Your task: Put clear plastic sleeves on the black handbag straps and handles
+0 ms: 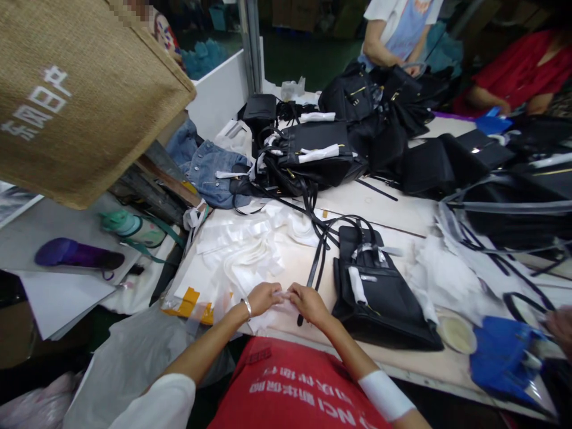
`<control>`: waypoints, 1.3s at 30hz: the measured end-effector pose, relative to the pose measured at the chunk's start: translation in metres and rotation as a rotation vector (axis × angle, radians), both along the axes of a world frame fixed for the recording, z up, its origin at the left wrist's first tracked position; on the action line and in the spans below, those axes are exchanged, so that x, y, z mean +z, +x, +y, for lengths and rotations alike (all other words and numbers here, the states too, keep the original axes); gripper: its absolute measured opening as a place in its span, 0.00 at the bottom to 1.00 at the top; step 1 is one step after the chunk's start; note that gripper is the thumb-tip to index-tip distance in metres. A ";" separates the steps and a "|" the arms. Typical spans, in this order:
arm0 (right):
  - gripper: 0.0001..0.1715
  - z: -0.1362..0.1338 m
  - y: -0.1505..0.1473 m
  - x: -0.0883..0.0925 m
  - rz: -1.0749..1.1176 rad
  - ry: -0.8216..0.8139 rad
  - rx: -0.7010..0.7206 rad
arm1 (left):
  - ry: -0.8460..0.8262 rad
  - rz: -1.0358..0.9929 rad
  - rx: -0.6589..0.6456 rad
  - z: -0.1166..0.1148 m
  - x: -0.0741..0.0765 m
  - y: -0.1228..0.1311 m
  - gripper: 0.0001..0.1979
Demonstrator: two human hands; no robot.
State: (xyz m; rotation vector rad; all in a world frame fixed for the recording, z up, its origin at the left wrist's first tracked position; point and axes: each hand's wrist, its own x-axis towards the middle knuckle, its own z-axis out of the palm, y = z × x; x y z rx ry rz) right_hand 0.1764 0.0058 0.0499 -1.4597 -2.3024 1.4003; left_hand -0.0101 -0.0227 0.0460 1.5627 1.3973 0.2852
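My left hand [264,298] and my right hand [308,304] are close together above the near table edge. The fingers of both are pinched on a thin, translucent strip [281,296] that stretches between them. Just beyond lie several loose white paper sheets and strips [241,253]. To the right of my right hand a black leather bag [384,298] lies on the table, its straps trailing to the left. A white wrapped piece [357,286] hangs on the bag's front, beside a zip.
More black bags [313,146] are heaped across the table's far side, next to a denim jacket [214,170]. Co-workers stand opposite. A round tub [458,332] and blue cloth [503,351] sit at right. A purple bottle [80,254] lies on the left.
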 end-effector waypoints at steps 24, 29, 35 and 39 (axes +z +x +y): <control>0.15 -0.016 -0.001 -0.034 0.440 -0.444 -0.451 | -0.059 -0.194 0.265 0.010 -0.020 -0.003 0.05; 0.17 -0.021 -0.003 -0.042 0.490 -0.555 -0.525 | -0.166 -0.337 0.406 0.011 -0.019 -0.007 0.06; 0.16 -0.021 -0.003 -0.047 0.434 -0.582 -0.635 | -0.344 -0.499 0.595 0.019 -0.009 -0.027 0.10; 0.13 -0.021 -0.003 -0.044 0.393 -0.565 -0.646 | -0.346 -0.502 0.575 0.028 0.006 -0.045 0.11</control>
